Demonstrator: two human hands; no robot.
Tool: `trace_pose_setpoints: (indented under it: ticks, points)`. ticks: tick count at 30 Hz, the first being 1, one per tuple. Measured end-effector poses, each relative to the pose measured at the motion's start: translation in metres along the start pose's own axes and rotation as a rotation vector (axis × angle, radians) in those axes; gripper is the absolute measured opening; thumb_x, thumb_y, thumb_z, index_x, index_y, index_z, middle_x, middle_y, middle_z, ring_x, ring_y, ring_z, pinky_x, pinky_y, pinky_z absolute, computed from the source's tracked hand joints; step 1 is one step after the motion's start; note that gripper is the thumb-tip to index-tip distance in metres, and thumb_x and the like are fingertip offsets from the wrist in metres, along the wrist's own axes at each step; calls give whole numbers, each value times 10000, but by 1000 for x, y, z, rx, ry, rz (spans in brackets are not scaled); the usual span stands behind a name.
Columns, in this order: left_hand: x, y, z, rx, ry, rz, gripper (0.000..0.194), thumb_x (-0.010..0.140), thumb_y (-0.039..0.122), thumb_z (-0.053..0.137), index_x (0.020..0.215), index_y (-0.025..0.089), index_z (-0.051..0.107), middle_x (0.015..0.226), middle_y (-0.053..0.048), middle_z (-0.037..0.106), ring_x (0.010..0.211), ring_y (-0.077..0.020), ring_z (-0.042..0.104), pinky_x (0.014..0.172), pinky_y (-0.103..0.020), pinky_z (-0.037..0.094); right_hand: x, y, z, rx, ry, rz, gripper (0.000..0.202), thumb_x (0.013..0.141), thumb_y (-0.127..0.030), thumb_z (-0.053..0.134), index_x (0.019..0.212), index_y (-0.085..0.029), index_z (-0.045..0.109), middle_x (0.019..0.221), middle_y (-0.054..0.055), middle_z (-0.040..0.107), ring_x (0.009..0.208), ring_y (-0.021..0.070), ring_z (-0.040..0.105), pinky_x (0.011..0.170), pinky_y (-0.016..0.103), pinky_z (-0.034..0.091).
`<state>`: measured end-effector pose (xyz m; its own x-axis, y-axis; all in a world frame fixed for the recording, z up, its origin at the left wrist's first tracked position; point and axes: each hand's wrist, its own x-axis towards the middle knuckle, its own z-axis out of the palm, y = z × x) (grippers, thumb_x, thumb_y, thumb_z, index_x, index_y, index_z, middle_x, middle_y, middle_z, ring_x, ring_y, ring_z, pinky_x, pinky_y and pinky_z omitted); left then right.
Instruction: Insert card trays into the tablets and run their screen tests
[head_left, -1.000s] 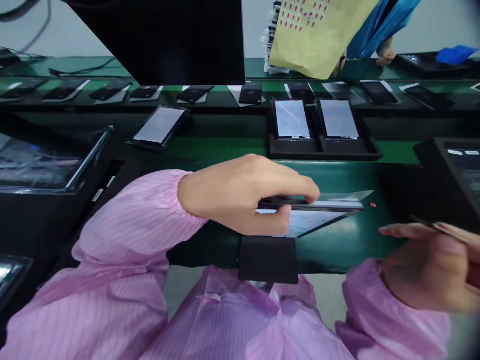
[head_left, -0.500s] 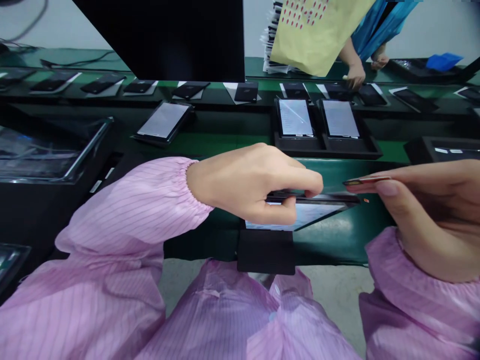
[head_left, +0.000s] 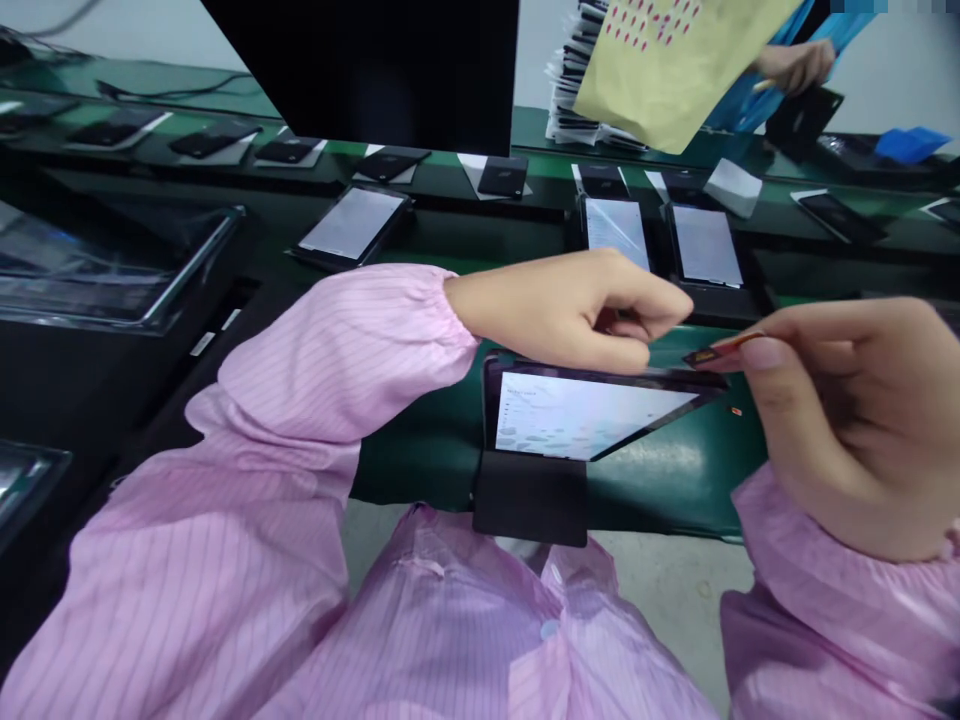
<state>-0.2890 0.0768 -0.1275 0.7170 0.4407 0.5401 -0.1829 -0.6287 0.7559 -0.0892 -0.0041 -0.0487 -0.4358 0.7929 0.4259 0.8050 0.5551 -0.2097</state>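
Observation:
My right hand (head_left: 862, 420) pinches a small dark card tray (head_left: 703, 356), apparently a SIM tray, between thumb and forefinger. The tray points left, close to the far right corner of a tablet (head_left: 585, 410). The tablet stands tilted with its lit screen towards me, and a black cover flap (head_left: 531, 498) extends from its lower edge. Over the tablet's upper edge is my left hand (head_left: 577, 305), its fingers curled. Its thumb lies along that edge; whether anything is inside the curl is hidden. A tiny orange-and-white chip (head_left: 736, 411) lies on the green mat (head_left: 675, 480).
A dark monitor (head_left: 375, 70) and a yellow sheet (head_left: 652, 70) hang ahead. Behind stand more lit tablets (head_left: 352, 225) and a row of dark devices (head_left: 502, 178). At the back right a co-worker's hand (head_left: 802, 68) holds a dark device. Plastic-covered trays (head_left: 112, 270) stand left.
My left hand has slid right and up along the tablet, its thumb coming off the screen. The card tray has turned to show its face. The co-worker's hand has lifted a dark device.

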Motion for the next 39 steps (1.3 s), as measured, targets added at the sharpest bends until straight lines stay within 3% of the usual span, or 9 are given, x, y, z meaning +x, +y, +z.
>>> trace_pose_setpoints:
  ticks: [3, 7, 11, 23, 30, 32, 35, 37, 39]
  points:
    - [-19, 1, 1, -127, 217, -108, 204, 798, 168, 651, 631, 169, 533, 603, 43, 486, 535, -64, 472, 530, -215, 385, 11, -4, 13, 15, -95, -94, 47, 898, -217, 598, 945, -215, 602, 796, -25, 693, 681, 87, 669, 582, 201, 502]
    - [-39, 3, 21, -197, 616, -167, 243, 778, 160, 681, 605, 175, 512, 599, 39, 507, 501, -69, 497, 463, -204, 374, 30, -10, 29, 26, -225, -282, 20, 919, -192, 564, 901, -195, 556, 737, -49, 644, 625, 40, 615, 570, 147, 466]
    - [-39, 1, 39, -181, 784, -133, 255, 786, 124, 619, 587, 181, 470, 579, 36, 503, 486, -68, 496, 435, -197, 359, 38, -12, 34, 21, -280, -307, 50, 906, -166, 561, 869, -194, 542, 707, -54, 604, 566, 26, 562, 537, 140, 443]
    - [-35, -4, 42, -242, 833, -104, 283, 770, 92, 616, 558, 179, 449, 541, 36, 423, 477, -55, 397, 445, -220, 298, 44, -11, 28, -52, -448, -390, 120, 893, -135, 518, 810, -220, 520, 703, -54, 597, 547, 57, 502, 499, 196, 419]
    - [-32, -8, 41, -286, 874, -148, 376, 777, 69, 664, 525, 190, 412, 538, 49, 377, 468, -57, 415, 443, -220, 299, 47, -6, 30, -37, -492, -368, 149, 913, -156, 490, 795, -233, 538, 672, -59, 589, 502, 61, 462, 469, 220, 399]
    - [-30, -14, 38, -248, 873, -134, 361, 783, 78, 662, 527, 190, 434, 538, 40, 408, 479, -74, 449, 453, -234, 321, 42, 2, 30, -73, -458, -317, 60, 935, -273, 525, 934, -245, 578, 746, -43, 622, 563, 82, 541, 520, 243, 456]
    - [-25, -28, 31, -227, 860, -147, 348, 800, 54, 620, 525, 194, 460, 535, 31, 450, 504, -94, 485, 477, -246, 360, 24, 24, 34, -116, -313, -198, 381, 921, -405, 545, 1271, -263, 504, 854, 2, 645, 708, 156, 642, 615, 314, 529]
    - [-20, -38, 27, -246, 843, -149, 351, 794, 40, 615, 517, 199, 470, 529, 30, 469, 508, -96, 489, 487, -249, 379, 10, 41, 42, -162, -188, -129, 502, 913, -358, 548, 1389, -269, 415, 935, 37, 646, 786, 192, 660, 662, 349, 549]
    - [-16, -46, 23, -271, 830, -151, 347, 790, 35, 615, 514, 196, 478, 528, 29, 489, 515, -98, 504, 499, -251, 397, -4, 58, 51, -171, -125, -152, 660, 869, -372, 614, 1454, -262, 328, 1168, 101, 588, 936, 241, 645, 784, 417, 562]
